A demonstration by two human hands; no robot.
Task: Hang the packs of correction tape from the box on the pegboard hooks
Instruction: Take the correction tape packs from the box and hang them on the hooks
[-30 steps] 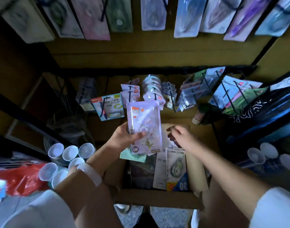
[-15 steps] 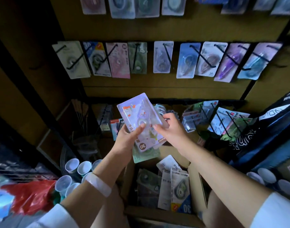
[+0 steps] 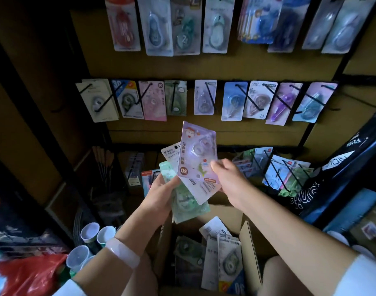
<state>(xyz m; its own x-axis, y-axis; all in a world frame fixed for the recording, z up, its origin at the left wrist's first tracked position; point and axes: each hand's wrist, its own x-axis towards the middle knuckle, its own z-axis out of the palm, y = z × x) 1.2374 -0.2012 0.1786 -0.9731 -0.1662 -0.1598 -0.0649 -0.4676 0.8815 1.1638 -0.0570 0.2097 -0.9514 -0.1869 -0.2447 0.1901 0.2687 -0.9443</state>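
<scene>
My right hand [image 3: 227, 180] pinches a lilac pack of correction tape [image 3: 196, 151] by its lower right corner and holds it upright in front of the pegboard [image 3: 204, 65]. My left hand [image 3: 161, 193] grips a fan of packs below it, with a green pack [image 3: 182, 201] in front and a white-backed one [image 3: 172, 151] behind. The open cardboard box [image 3: 250, 248] sits under my arms with several more packs [image 3: 227, 261] inside. Rows of packs hang on black hooks [image 3: 209, 97] across the board.
Lower hooks [image 3: 287, 174] at the right carry more stationery packs. A stack of paper cups [image 3: 97, 233] and a red plastic bag [image 3: 29, 278] lie at the lower left. A dark printed bag [image 3: 340, 171] hangs at the right. A dark shelf frame [image 3: 54, 116] borders the board on the left.
Both hands have risen from the box toward the board. My right hand has taken the lilac pack out of the left hand's bundle, and my view has tilted upward.
</scene>
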